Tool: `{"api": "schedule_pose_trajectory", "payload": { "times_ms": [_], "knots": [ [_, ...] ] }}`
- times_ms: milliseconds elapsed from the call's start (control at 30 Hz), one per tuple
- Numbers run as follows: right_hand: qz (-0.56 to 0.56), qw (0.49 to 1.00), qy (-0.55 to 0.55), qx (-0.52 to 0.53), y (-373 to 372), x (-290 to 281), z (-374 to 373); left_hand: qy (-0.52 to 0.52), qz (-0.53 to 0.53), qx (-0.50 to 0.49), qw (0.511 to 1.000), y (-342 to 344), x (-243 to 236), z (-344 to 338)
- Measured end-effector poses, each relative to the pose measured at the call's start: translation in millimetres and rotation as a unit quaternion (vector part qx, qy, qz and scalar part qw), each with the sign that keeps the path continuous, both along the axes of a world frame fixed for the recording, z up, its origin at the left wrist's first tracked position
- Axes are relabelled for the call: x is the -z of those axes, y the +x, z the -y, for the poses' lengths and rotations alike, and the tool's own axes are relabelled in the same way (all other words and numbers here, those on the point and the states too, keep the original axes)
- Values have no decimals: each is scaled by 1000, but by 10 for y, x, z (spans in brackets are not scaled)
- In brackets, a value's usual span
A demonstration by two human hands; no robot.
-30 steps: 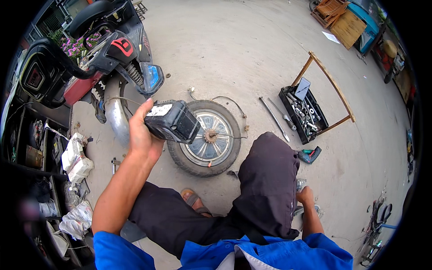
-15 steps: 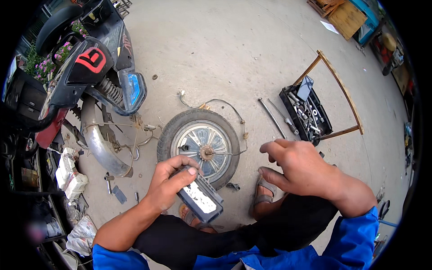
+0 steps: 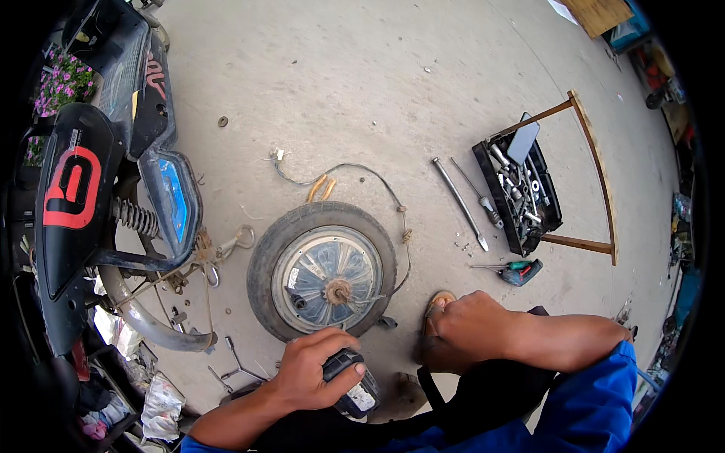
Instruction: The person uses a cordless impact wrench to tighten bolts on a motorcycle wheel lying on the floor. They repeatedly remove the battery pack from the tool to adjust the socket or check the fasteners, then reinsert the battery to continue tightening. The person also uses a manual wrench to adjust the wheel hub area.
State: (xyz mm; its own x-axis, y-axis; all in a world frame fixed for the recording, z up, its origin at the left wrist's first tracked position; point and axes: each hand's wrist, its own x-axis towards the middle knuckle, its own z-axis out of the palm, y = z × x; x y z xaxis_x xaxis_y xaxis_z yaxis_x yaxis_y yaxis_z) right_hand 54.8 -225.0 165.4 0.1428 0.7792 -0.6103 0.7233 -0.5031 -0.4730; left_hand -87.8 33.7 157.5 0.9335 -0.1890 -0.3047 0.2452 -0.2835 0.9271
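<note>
My left hand [image 3: 317,371] is closed around a black plastic case [image 3: 357,396] with a worn white label, held low in front of my lap. Fingers and palm cover part of the case. My right hand [image 3: 468,328] hovers near my sandalled foot with its fingers curled; whatever is in them, if anything, is hidden. Just beyond my left hand lies a wheel [image 3: 257,264], flat on the ground, with a black tyre, a metal hub and a protruding axle. A cable [image 3: 377,177] runs from it in a loop, near orange-handled pliers [image 3: 323,187].
At the left stands a black scooter body [image 3: 79,204]. A black toolbox [image 3: 555,208] full of sockets and wrenches, with a phone [image 3: 523,142] on it, sits at the right beside a wooden frame [image 3: 596,170]. Nearby lie a long metal bar [image 3: 459,200] and a green-handled screwdriver [image 3: 519,265].
My left hand has lowered with the case. My right hand has moved down and its fingers have curled in. The view has shifted, uncovering the green-handled screwdriver.
</note>
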Motion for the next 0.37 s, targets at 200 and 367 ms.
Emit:
{"api": "schedule_pose_trajectory", "payload": {
  "times_ms": [200,367],
  "knots": [
    [6,999,-14,29,-101,68,79,21,-24,-8,999,-36,192,407],
    [-4,993,-2,115,-476,171,404,-57,-227,-112,966,-526,533,903]
  ]
}}
